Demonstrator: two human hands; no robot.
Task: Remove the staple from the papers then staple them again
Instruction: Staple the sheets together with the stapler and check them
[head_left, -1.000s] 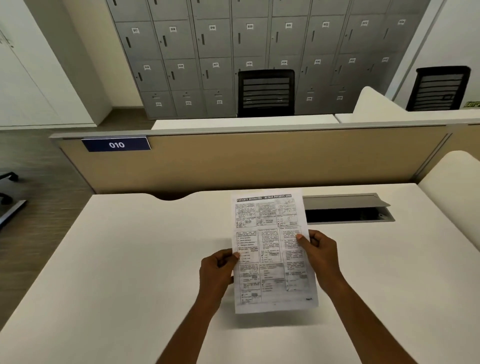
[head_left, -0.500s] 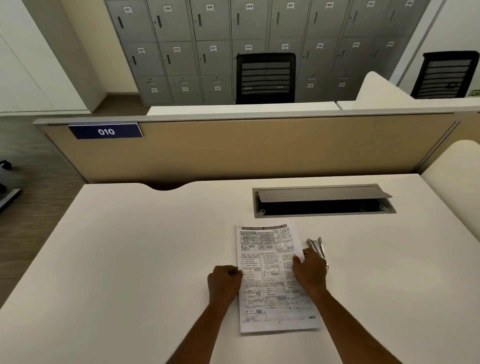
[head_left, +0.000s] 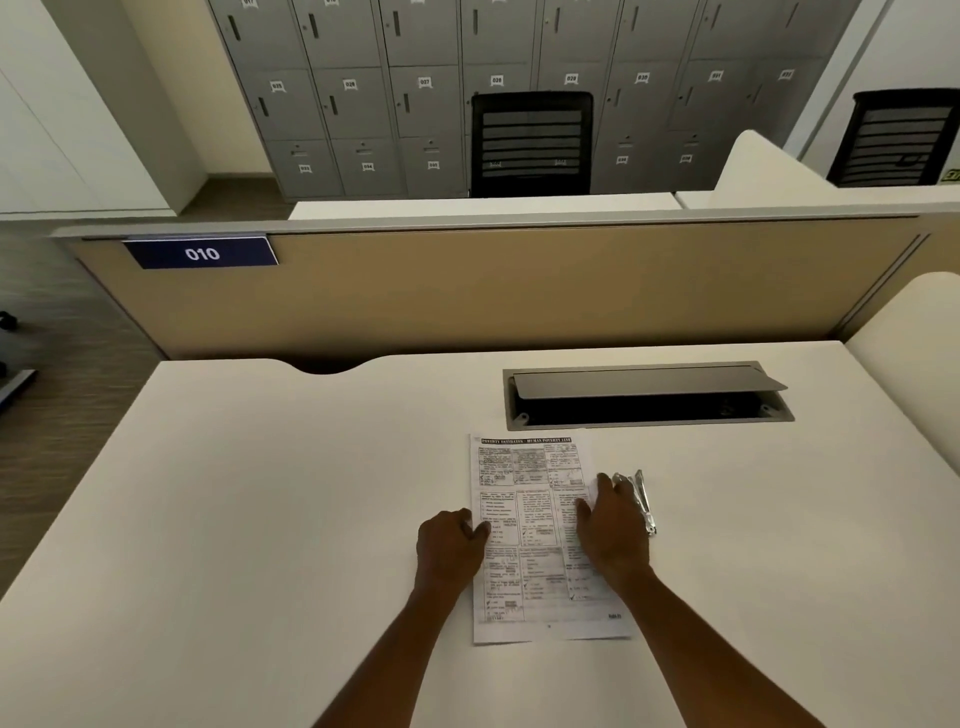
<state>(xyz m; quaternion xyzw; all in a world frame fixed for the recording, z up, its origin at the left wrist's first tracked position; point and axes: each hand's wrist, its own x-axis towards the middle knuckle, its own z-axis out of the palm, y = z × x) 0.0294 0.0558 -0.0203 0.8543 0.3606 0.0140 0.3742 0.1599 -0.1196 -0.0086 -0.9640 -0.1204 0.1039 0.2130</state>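
Papers (head_left: 535, 467): we see one thin white sheaf, rectangular and printed in dense black boxes under a dark header bar. It lies flat on the tabletop (head_left: 260, 519), just nearer us than the hatch. Only its top sheet shows.
Tabletop: smooth, matte and off-white, with a curved notch in its far edge.
Left hand (head_left: 449, 540): knuckles up and fingers curled at the sheaf's left edge, the thumb lying on the paper. We cannot tell whether the edge is pinched.
Right hand (head_left: 613, 535): palm down on the sheaf's right part, fingers fairly straight and spread, gripping nothing. The fingertips reach the right edge.
Metal tool (head_left: 641, 499): one slim, shiny, silvery piece on the tabletop just right of the right hand. We cannot tell whether they touch, or its kind.
Cable hatch (head_left: 644, 382): one grey metal rectangle, its lid tilted up.
Partition (head_left: 519, 291): tan panel with one blue sign (head_left: 201, 253) reading 010.
Beyond: grey metal lockers (head_left: 415, 104) and two black slatted chairs (head_left: 531, 143) (head_left: 896, 137).
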